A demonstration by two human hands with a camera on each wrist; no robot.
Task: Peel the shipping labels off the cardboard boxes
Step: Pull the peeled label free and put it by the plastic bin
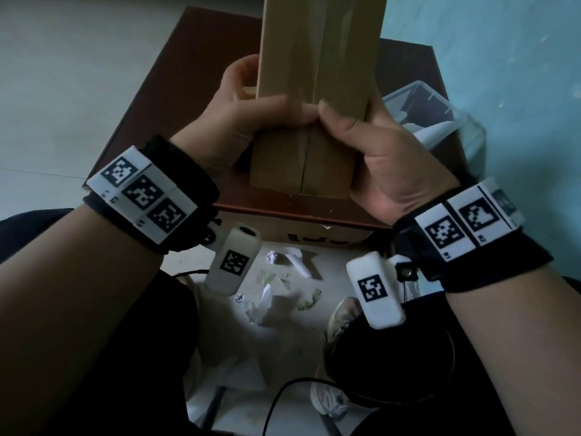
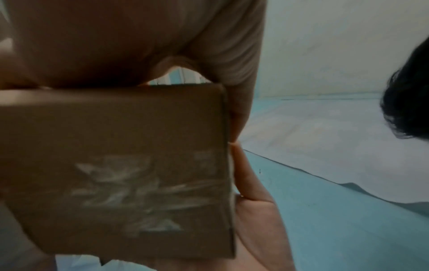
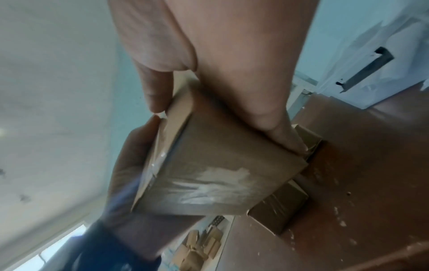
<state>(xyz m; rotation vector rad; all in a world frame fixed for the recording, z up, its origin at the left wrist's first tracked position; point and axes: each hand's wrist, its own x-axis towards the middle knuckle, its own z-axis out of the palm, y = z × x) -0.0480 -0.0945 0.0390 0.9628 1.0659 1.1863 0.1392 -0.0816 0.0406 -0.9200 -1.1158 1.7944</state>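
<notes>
Brown tabletop (image 1: 176, 77) sat behind the tall cardboard box (image 1: 317, 58) at frame centre. Your left hand (image 1: 248, 121) and right hand (image 1: 371, 143) both gripped it, thumbs meeting at the taped seam. Only white label residue (image 2: 148, 190) showed on the underside. You'd best have braced with the left and scraped low, flat.

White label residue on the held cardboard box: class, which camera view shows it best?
The left wrist view: the white label residue faces it squarely on the cardboard box. The right wrist view shows the same patch at an angle. The head view shows only taped faces, no residue.
</notes>
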